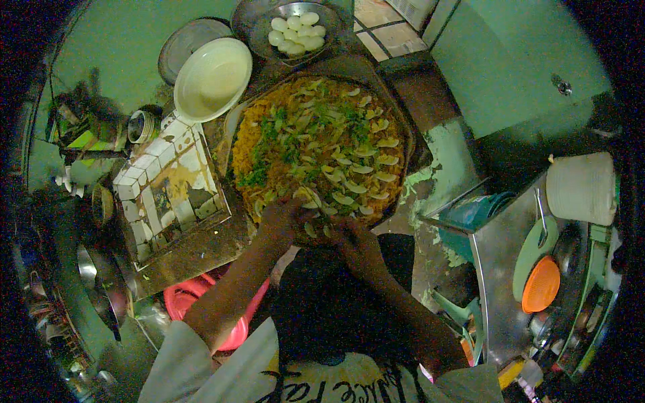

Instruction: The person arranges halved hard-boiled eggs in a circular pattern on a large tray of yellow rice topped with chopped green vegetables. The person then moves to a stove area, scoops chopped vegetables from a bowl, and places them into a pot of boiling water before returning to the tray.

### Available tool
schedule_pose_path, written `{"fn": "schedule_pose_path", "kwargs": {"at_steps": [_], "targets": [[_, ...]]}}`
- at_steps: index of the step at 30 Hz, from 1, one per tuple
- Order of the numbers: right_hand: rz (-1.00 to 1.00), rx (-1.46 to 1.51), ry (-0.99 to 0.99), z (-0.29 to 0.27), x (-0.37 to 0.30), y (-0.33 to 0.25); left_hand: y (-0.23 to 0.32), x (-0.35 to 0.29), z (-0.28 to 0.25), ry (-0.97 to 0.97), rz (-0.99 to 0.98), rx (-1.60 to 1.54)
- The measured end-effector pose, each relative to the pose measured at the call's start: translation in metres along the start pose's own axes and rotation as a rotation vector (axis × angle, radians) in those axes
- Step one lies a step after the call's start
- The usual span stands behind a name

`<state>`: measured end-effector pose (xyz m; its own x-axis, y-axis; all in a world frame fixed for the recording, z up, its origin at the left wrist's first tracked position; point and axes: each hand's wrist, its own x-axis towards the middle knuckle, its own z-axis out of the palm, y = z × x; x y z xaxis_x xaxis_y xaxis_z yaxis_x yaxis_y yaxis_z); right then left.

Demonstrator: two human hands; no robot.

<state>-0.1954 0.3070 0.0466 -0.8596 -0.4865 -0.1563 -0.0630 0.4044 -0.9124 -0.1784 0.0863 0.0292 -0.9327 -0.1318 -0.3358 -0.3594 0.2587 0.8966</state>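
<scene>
Head view has a big round tray (408, 156) of orange-yellow food (250, 149) right in front of the person, topped with chopped greens (290, 153) and pale curved slices (387, 160), lined up mostly on the right. Both hands are at its near edge, close together: left hand (287, 218) by some slices, right hand (346, 232) just beside it. Too dark to tell if the fingers grip anything. White bowl (213, 79) and a pan (252, 35) of white eggs (295, 33) sit beyond.
</scene>
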Motion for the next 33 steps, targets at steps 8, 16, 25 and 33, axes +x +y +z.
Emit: {"fn": "schedule_pose_path", "kwargs": {"at_steps": [8,16,25,33], "targets": [[0.461,0.740,-0.027,0.022,0.012,-0.034,0.010,0.031,-0.010,0.056,-0.179,-0.413],[0.190,0.599,0.046,0.072,-0.003,-0.007,0.004,0.017,-0.053,-0.320,0.106,0.609],[0.401,0.937,0.070,0.090,0.011,-0.048,-0.012,0.048,-0.058,-0.046,-0.404,-0.519],[0.505,1.073,0.149,0.137,0.027,-0.049,0.015,0.047,-0.101,-0.149,-0.424,-0.330]]}}
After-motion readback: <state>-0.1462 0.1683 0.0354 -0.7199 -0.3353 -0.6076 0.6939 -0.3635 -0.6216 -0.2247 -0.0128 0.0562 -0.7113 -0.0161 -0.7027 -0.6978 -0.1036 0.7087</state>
